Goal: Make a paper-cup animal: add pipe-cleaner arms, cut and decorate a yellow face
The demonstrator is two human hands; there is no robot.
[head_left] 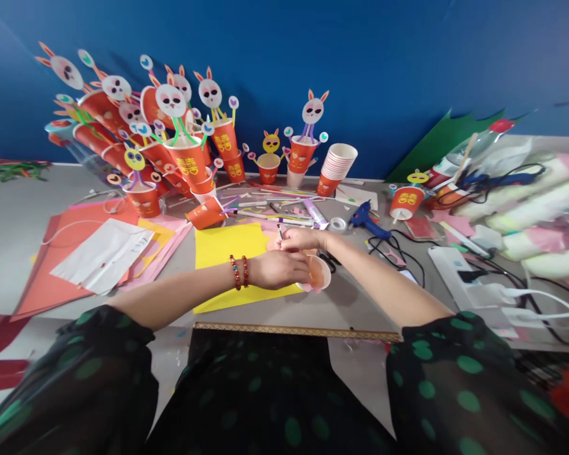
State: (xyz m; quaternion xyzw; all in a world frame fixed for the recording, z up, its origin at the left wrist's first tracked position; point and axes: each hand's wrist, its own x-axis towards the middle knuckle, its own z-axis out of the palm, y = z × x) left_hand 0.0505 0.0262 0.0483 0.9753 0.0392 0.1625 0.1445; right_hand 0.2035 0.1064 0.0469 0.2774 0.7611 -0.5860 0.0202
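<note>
My left hand (pixel 282 270), with two beaded bracelets at its wrist, has its fingers curled at the left rim of a paper cup (pixel 320 273). The cup's opening tilts toward me and looks pale orange inside; small pink pieces show at its lower rim. The fingertips' exact grip is partly hidden. Just beyond, my right hand (pixel 299 239) is closed around a slim pen-like stick (pixel 279 232) with a dark end pointing up. Under both hands lies a yellow sheet (pixel 227 253). Black-handled scissors (pixel 330 257) seem to lie behind the cup, partly covered.
Decorated red cups with rabbit faces (pixel 187 158) crowd the back left. A stack of paper cups (pixel 339 164) stands at the back. To the right are a blue glue gun (pixel 367 220), a tape roll (pixel 337 224) and a power strip (pixel 469 278) with cables. Coloured paper (pixel 90 253) lies left.
</note>
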